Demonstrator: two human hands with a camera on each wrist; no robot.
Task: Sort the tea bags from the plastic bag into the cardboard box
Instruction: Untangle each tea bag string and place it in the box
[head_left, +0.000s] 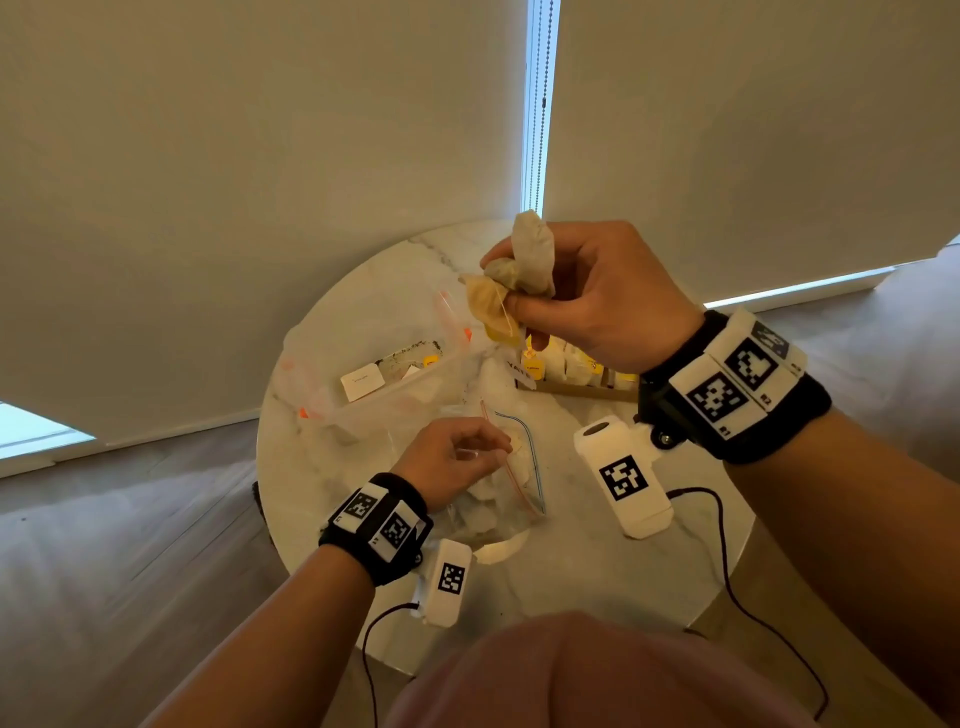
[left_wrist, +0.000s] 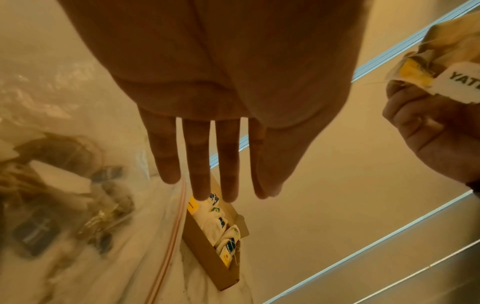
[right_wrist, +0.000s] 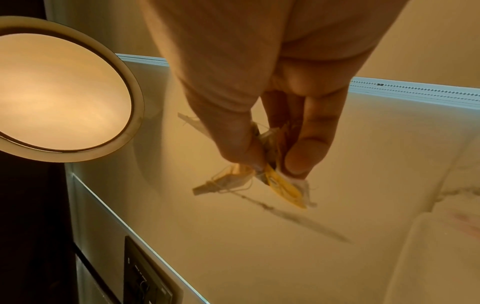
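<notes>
We see the cardboard box (head_left: 576, 387) only partly, its right end behind the right hand (head_left: 597, 291). The tag (left_wrist: 459, 82) reading "YATE" runs off the frame edge. The plastic bag's (left_wrist: 64, 185) contents look blurred.

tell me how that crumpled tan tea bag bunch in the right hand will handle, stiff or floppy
Probably floppy: the crumpled tan tea bags fold and droop around the right hand. Likely light, since a fingertip pinch holds them up. The loose strings and the yellow paper tag dangle, so they may snag on the brown cardboard box.
</notes>
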